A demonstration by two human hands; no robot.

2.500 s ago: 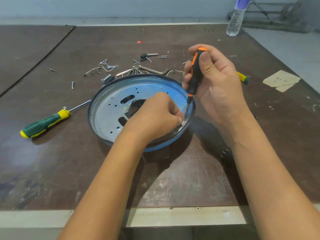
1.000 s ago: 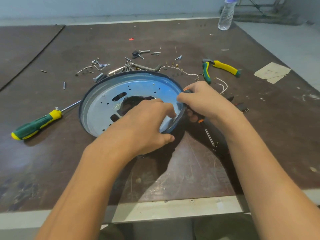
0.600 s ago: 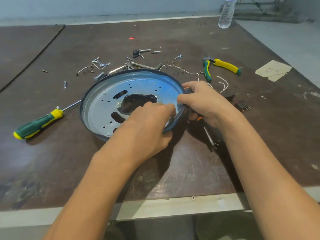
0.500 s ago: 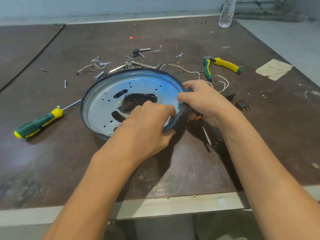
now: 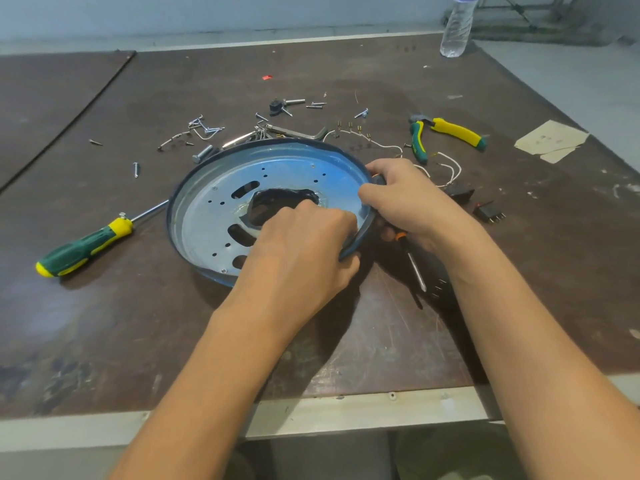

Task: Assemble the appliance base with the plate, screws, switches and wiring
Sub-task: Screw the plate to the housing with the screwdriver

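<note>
A round appliance base (image 5: pixel 221 188) with a blue rim and a perforated metal plate inside is tilted up on its right side. My left hand (image 5: pixel 304 251) grips its near right rim, thumb under the edge. My right hand (image 5: pixel 412 199) holds the right rim while an orange-and-black screwdriver (image 5: pixel 412 261) stays tucked in its palm, shaft pointing toward me. Loose screws (image 5: pixel 204 128) lie behind the base. White wires (image 5: pixel 446 168) and two black switches (image 5: pixel 490 213) lie to the right.
A green-and-yellow screwdriver (image 5: pixel 83 249) lies left of the base. Green-and-yellow pliers (image 5: pixel 446 133) lie at the back right, with a paper scrap (image 5: pixel 550 140) beyond. A hex key (image 5: pixel 304 133) lies behind the base. A water bottle (image 5: pixel 457 26) stands at the far edge.
My right hand lowered the screwdriver from upright over the plate and took the base's right rim. Both hands have tipped the base up on its right side.
</note>
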